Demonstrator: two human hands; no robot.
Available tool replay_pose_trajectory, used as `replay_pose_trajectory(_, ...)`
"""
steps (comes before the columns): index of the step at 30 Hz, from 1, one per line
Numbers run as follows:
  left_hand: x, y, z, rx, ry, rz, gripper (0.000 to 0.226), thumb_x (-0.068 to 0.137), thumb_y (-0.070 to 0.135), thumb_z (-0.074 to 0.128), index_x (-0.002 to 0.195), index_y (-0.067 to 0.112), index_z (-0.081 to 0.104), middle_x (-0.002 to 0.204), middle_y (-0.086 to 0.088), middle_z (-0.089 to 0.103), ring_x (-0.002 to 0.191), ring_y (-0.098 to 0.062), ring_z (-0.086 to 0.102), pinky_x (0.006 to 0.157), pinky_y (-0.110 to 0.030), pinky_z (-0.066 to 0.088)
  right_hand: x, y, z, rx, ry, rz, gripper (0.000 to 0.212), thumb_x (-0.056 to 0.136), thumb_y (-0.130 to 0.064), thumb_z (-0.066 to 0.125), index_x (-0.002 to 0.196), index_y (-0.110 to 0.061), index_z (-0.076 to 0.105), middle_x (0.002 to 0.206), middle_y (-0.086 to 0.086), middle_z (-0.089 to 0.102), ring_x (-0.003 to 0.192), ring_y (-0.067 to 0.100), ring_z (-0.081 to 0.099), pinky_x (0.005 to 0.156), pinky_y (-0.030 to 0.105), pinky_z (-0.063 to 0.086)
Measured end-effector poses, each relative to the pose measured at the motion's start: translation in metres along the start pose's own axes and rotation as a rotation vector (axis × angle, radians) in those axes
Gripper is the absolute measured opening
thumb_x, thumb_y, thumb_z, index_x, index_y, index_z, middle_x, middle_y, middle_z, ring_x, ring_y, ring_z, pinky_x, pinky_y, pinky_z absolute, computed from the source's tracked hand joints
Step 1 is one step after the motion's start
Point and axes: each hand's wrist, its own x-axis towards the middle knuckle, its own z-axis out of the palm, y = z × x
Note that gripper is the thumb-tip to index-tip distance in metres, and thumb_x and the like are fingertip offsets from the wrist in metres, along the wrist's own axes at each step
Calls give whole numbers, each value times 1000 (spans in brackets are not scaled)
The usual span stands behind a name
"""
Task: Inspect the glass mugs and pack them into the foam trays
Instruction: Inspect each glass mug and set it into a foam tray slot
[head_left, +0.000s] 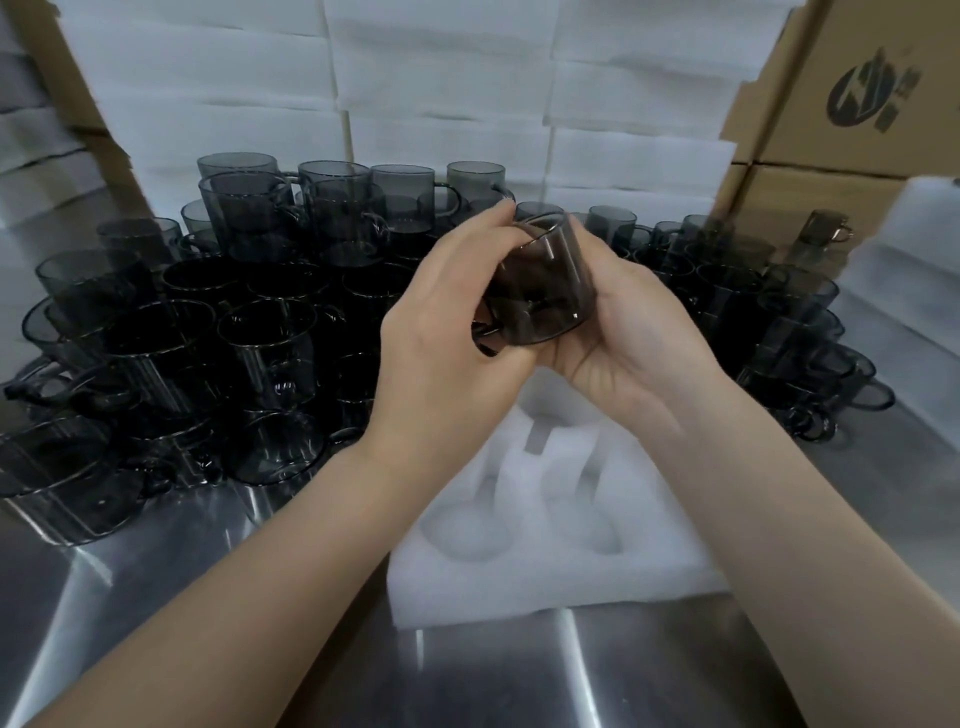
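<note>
A smoky grey glass mug (548, 283) is held up in front of me, tilted, above a white foam tray (550, 561). My left hand (447, 343) grips its left side with fingers curled over the rim, and the handle shows dark under that hand. My right hand (628, 338) cups the mug from below and from the right. The foam tray lies flat on the steel table (156, 597), and its round pockets hold nothing.
Several grey glass mugs (218, 332) stand crowded and stacked on the left and behind, with more mugs (795, 322) to the right. Stacks of white foam (441, 78) fill the back. Cardboard boxes (852, 104) rise at the right, beside another foam piece (914, 260).
</note>
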Motion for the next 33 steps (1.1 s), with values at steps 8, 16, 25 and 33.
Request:
replay_pose_trajectory(8, 4, 4, -4, -204, -48, -212, 67, 67, 15, 86, 115, 38, 44, 126, 17, 57, 123, -6, 54, 95, -19, 47, 1, -4, -5, 95, -321, 333, 42, 99, -49, 40, 125, -21, 59, 114, 5, 66, 104, 21, 63, 82, 37, 55)
replay_pose_trajectory(16, 4, -1, -3, -101, -66, -179, 93, 63, 21, 85, 144, 15, 39, 142, 5, 46, 134, -6, 42, 110, -31, 39, 0, -2, -4, 16, -275, 154, 45, 83, -41, 58, 119, -15, 64, 106, 9, 71, 94, 24, 70, 72, 36, 60)
replay_pose_trajectory(25, 2, 4, -2, -36, -261, 26, 82, 70, 8, 84, 140, 15, 42, 147, 2, 40, 146, -18, 27, 118, -27, 24, 1, -4, -6, 19, -89, 145, 24, 98, -31, 54, 96, -11, 68, 75, 8, 71, 66, 24, 71, 52, 37, 56)
replay_pose_trajectory(33, 4, 0, 0, -98, -285, 10, 54, 85, 26, 59, 136, 22, 44, 132, -5, 41, 124, -3, 43, 106, -21, 38, 5, -1, -11, -13, 18, 53, 45, 103, -38, 38, 92, -9, 71, 83, 9, 71, 77, 24, 68, 67, 35, 57)
